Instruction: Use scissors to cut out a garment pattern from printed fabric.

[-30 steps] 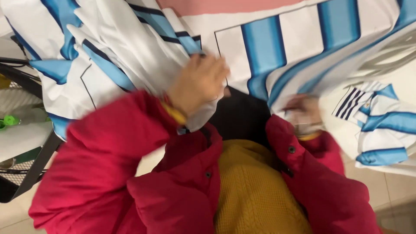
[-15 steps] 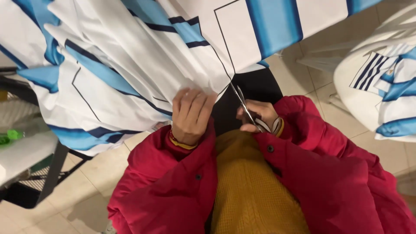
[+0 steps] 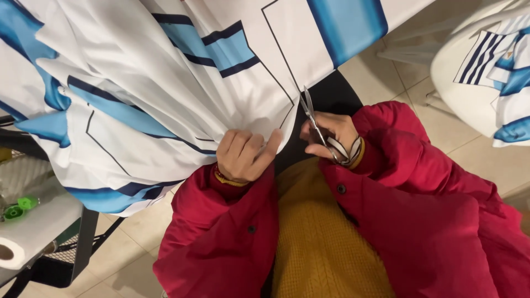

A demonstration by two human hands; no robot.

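A large white cloth (image 3: pixel 165 72) with blue stripes and thin dark printed lines hangs in front of me. My left hand (image 3: pixel 245 154) grips a bunched fold of its lower edge. My right hand (image 3: pixel 328 135) holds metal scissors (image 3: pixel 311 113), blades pointing up and slightly parted at the cloth's edge beside a dark printed line. Both arms are in red jacket sleeves over a mustard sweater.
A white plastic chair (image 3: pixel 475 83) at the right carries more blue-and-white striped cloth (image 3: pixel 505 72). At the lower left a paper roll (image 3: pixel 33 232) and a small green object (image 3: pixel 16 208) lie on a dark metal rack. The floor is beige tile.
The cloth has dropped lower and hangs in front of me. My left hand has gathered its edge, and my right hand has brought the scissors up to it.
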